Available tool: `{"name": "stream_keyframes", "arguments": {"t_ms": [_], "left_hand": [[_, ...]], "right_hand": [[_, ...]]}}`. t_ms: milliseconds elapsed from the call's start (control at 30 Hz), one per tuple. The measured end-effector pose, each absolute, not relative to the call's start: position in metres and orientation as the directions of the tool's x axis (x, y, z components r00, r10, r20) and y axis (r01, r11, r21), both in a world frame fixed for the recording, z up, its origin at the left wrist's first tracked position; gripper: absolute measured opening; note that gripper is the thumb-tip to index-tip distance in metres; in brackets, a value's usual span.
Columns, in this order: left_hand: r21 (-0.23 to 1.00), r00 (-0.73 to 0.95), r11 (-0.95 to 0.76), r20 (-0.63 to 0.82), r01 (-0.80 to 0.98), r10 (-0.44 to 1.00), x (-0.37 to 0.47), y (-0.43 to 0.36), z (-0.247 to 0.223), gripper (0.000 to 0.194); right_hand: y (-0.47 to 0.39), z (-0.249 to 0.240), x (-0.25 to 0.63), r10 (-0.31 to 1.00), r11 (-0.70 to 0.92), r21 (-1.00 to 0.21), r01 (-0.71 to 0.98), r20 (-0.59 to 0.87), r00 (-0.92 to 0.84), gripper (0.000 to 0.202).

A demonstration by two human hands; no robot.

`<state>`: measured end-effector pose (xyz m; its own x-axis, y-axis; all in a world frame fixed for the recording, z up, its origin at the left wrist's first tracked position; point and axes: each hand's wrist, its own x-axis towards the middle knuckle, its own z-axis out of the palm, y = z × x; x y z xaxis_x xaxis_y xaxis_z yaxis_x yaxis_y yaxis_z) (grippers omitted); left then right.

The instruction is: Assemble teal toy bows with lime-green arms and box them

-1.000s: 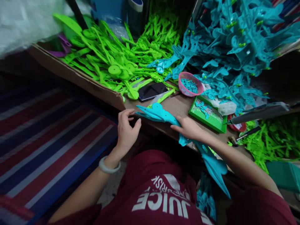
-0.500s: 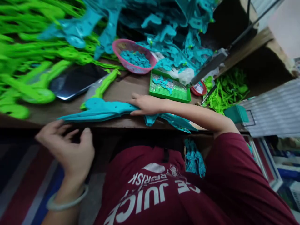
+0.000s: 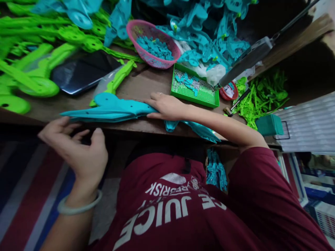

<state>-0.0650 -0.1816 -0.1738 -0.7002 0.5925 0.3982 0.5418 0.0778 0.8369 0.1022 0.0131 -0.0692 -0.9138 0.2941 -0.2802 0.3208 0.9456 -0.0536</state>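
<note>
Brown and flat, the workbench (image 3: 148,82) extends across the view. We grip the turquoise part (image 3: 115,111) at its narrow middle with the right hand (image 3: 169,107), thumb on the near side and fingers on the far side; the part lies along the bench's near edge, its pointed end to the left and its other end showing beside the right forearm (image 3: 209,116). We hold the left hand (image 3: 81,150) open, fingers loosely curled, just below the pointed end; we cannot tell whether a fingertip touches it. Beyond the turquoise part we see a bright green part (image 3: 119,82) and, to its left, a dark phone (image 3: 83,73) lying flat. Next outward we locate the pink basket (image 3: 154,60), containing small turquoise pieces (image 3: 154,47), and, to its right and nearer, the green tray (image 3: 193,99). Right of the tray we find the red basket (image 3: 225,96), with a black-handled tool (image 3: 242,97) beside it. Outermost, we observe a green pile (image 3: 52,29) at upper left and a turquoise pile (image 3: 201,31) behind the baskets.
</note>
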Motion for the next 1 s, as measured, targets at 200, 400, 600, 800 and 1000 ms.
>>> {"name": "stream_keyframes", "arguments": {"t_ms": [200, 400, 600, 800, 1000], "left_hand": [[0.797, -0.640, 0.058, 0.435, 0.601, 0.634, -0.063, -0.188, -0.173, 0.053], [0.446, -0.335, -0.106, 0.790, 0.889, 0.513, -0.049, -0.182, -0.165, 0.071], [0.228, 0.232, -0.490, 0.665, 0.842, 0.709, 0.006, -0.134, -0.122, 0.063], [0.077, 0.540, -0.665, 0.519, 0.743, 0.663, 0.000, -0.094, -0.131, 0.054], [0.003, 0.595, -0.683, 0.489, 0.730, 0.638, -0.002, -0.093, -0.128, 0.061]], "right_hand": [[0.012, -0.072, 0.104, 0.308, 0.943, -0.042, 0.329, -0.257, -0.916, 0.058], [0.011, -0.029, 0.145, 0.436, 0.893, -0.032, 0.449, -0.188, -0.880, 0.047], [-0.031, -0.002, 0.239, 0.602, 0.781, 0.096, 0.617, -0.375, -0.705, 0.043], [-0.077, -0.078, 0.298, 0.649, 0.738, 0.176, 0.651, 0.080, -0.757, 0.062], [-0.075, -0.092, 0.309, 0.636, 0.766, 0.084, 0.638, 0.054, -0.770, 0.073]]}}
